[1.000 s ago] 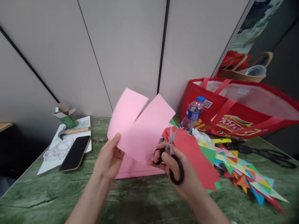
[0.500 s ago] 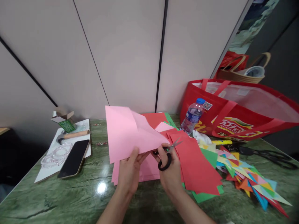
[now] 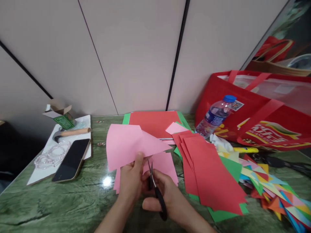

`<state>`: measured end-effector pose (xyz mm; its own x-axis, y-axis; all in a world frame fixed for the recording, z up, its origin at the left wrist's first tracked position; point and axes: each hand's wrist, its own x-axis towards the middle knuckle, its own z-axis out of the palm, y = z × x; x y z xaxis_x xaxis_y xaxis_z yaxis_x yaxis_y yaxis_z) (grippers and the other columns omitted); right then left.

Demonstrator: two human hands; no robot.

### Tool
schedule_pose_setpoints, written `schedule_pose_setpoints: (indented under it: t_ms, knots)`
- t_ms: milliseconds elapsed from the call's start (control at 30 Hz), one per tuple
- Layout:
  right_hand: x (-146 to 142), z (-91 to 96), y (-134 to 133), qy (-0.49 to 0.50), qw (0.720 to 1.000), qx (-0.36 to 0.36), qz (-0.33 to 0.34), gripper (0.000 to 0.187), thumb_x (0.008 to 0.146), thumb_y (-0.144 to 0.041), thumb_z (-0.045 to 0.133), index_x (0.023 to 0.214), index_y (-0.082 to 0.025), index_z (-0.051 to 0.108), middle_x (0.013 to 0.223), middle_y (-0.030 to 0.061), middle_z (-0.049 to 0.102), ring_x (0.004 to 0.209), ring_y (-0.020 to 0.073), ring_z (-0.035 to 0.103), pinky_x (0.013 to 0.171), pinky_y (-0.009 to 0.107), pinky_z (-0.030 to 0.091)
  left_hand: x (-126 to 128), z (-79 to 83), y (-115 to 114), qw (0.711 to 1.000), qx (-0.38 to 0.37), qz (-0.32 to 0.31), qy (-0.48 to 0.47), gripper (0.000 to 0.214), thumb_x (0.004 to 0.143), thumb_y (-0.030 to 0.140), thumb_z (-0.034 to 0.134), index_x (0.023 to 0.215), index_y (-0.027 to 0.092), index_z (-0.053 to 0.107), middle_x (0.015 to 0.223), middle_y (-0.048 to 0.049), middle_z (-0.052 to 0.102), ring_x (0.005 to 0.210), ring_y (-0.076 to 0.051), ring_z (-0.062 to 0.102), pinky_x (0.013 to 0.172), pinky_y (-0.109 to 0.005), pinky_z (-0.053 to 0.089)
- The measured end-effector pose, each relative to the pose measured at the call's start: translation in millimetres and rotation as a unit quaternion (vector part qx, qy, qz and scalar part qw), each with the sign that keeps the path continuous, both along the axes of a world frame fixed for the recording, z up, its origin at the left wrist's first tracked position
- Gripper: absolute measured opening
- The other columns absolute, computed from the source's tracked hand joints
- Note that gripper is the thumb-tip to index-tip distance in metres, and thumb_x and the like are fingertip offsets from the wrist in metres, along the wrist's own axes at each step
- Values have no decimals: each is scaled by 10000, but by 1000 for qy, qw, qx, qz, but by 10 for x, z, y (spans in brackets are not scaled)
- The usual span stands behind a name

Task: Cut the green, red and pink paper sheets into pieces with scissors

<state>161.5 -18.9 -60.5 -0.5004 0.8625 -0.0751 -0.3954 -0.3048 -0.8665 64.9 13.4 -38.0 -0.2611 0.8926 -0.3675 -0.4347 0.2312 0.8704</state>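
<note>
My left hand (image 3: 130,183) pinches the lower edge of a pink paper sheet (image 3: 128,144), held just above the green table (image 3: 48,204). In my right hand (image 3: 167,195) are black-handled scissors (image 3: 155,189), blades pointing up at the sheet's lower edge beside my left thumb. More pink paper (image 3: 162,163) lies flat under both hands. A stack of red strips (image 3: 209,171) on green paper lies to the right.
A phone (image 3: 70,160), bead bracelets (image 3: 50,155), a hammer (image 3: 70,132) and a small box (image 3: 59,116) rest on a white sheet at left. A water bottle (image 3: 215,115), red tote bag (image 3: 262,113), coloured paper triangles (image 3: 272,189) and another pair of scissors (image 3: 282,163) sit right.
The pink sheet came down from in front of the wall to just above the table. Both hands drew in towards me, and the scissors turned from pointing right to pointing up.
</note>
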Motion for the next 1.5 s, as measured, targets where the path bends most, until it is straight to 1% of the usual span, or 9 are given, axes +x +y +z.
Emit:
schedule_pose_setpoints:
  t_ms: [100, 300, 400, 533, 767, 1000, 1100, 1300, 1500]
  knots:
    - [19, 22, 18, 17, 1000, 9, -6, 519, 489, -407, 809, 846, -188, 502, 812, 7, 520, 761, 159, 492, 709, 276, 400, 29, -33, -68, 998, -48, -27, 3, 351, 528, 433, 737, 540, 119, 581, 351, 68, 432, 261, -52, 339, 236, -164, 277]
    - [58, -32, 55, -9, 999, 7, -37, 538, 507, -484, 773, 870, -178, 522, 778, 5, 516, 702, 144, 460, 625, 244, 382, 27, -100, -148, 995, -35, -50, 78, 309, 568, 409, 720, 559, 113, 630, 477, -5, 578, 461, -130, 531, 419, -209, 437]
    - [94, -10, 68, -15, 999, 16, -40, 518, 527, -459, 773, 883, -158, 547, 825, 29, 535, 749, 158, 466, 671, 261, 383, 39, -109, -180, 991, -42, -53, 118, 347, 605, 450, 679, 520, 120, 616, 439, 7, 534, 435, -116, 476, 406, -205, 401]
    - [123, 67, 68, -17, 999, 14, -37, 420, 595, -414, 748, 879, -156, 577, 780, 11, 527, 687, 137, 451, 615, 245, 372, 57, -86, -201, 984, -32, -54, 169, 376, 608, 468, 667, 470, 128, 587, 402, 22, 481, 409, -99, 410, 395, -203, 356]
    - [127, 59, 19, -28, 999, 8, -33, 373, 571, -317, 783, 843, -189, 561, 744, -18, 522, 700, 144, 471, 685, 261, 401, 64, -48, -195, 983, -44, -35, 174, 406, 575, 507, 671, 465, 125, 589, 400, 18, 489, 390, -98, 417, 362, -198, 335]
    - [128, 50, 1, -27, 998, 24, -44, 338, 620, -344, 749, 836, -170, 555, 755, -14, 501, 683, 128, 446, 631, 239, 380, 75, -95, -232, 990, -19, -33, 139, 389, 617, 473, 663, 457, 130, 571, 391, 31, 458, 383, -86, 393, 365, -194, 325]
    - [126, 79, -16, -16, 998, 31, -44, 351, 612, -360, 751, 839, -177, 555, 768, -12, 514, 701, 135, 461, 651, 245, 391, 88, -65, -261, 989, -14, -26, 143, 387, 618, 477, 661, 463, 135, 570, 389, 35, 457, 367, -82, 385, 351, -192, 316]
    - [127, 74, -36, -35, 997, 43, -46, 398, 583, -389, 763, 874, -191, 577, 735, -18, 519, 668, 135, 454, 638, 247, 398, 92, 26, -285, 971, 5, -16, 240, 375, 668, 457, 620, 460, 146, 607, 372, 16, 491, 370, -101, 434, 363, -197, 358]
    - [135, 79, -44, -49, 996, 55, -46, 448, 576, -408, 761, 934, -202, 589, 705, -24, 489, 632, 133, 438, 591, 239, 393, 94, 93, -251, 973, 2, -6, 232, 382, 638, 442, 640, 391, 161, 564, 343, 12, 482, 324, -99, 415, 308, -193, 326]
